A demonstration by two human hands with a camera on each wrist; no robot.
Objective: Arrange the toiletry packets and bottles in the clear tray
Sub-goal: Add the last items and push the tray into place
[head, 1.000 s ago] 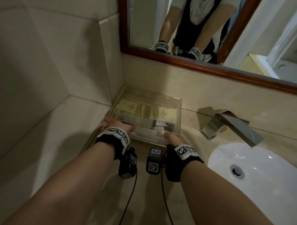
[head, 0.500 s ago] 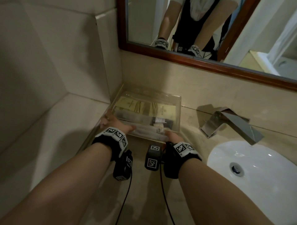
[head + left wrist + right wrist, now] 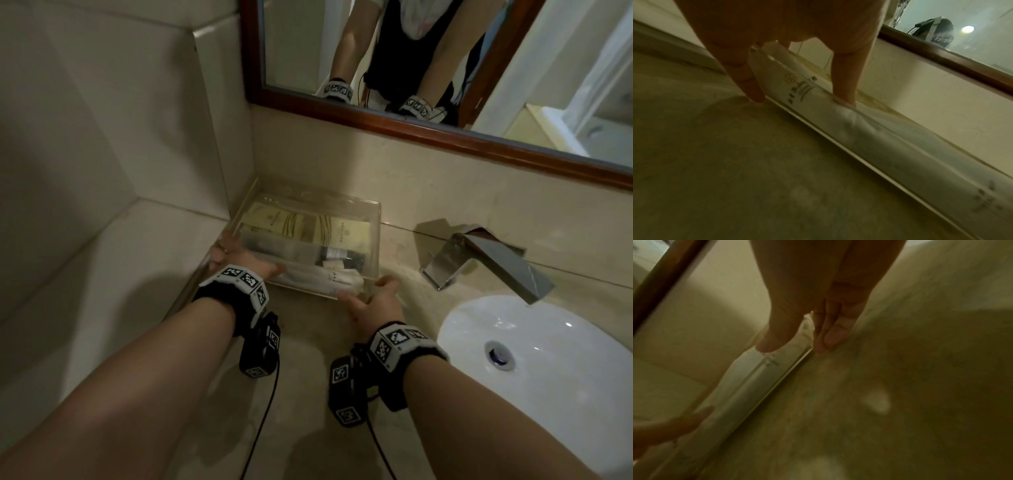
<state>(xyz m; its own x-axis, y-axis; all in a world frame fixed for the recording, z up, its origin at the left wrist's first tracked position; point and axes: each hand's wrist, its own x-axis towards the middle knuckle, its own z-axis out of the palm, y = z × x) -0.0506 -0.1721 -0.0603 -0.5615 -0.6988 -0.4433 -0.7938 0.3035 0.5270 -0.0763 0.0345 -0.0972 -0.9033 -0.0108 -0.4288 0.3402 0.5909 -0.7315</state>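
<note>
Clear plastic meets both hands at the tray's point(image 3: 373, 236) front wall. The left hand point(image 3: 239, 262) grips the front left corner: in the left wrist view its thumb point(image 3: 844, 78) lies inside the rim on a white packet point(image 3: 818, 104) while a finger point(image 3: 748, 81) runs down the outside of the wall to the counter point(image 3: 301, 394). The right hand point(image 3: 371, 301) pinches the front right corner the same way, thumb point(image 3: 777, 334) over the rim, fingers point(image 3: 830, 335) outside at the base.

Inside the tray, two white packets point(image 3: 329, 275) lie end to end along the front wall. Behind them lies one clear bottle with a dark cap end point(image 3: 339, 255), running left to right. Two pale yellow packets point(image 3: 305, 224) lie flat side by side along the back wall.

The tray sits in the counter's back left corner, its left side against the tiled wall point(image 3: 120, 120). One chrome tap point(image 3: 486, 260) stands well to its right at the counter's back edge, over one white basin point(image 3: 548, 342). A wood-framed mirror point(image 3: 445, 133) hangs above.
</note>
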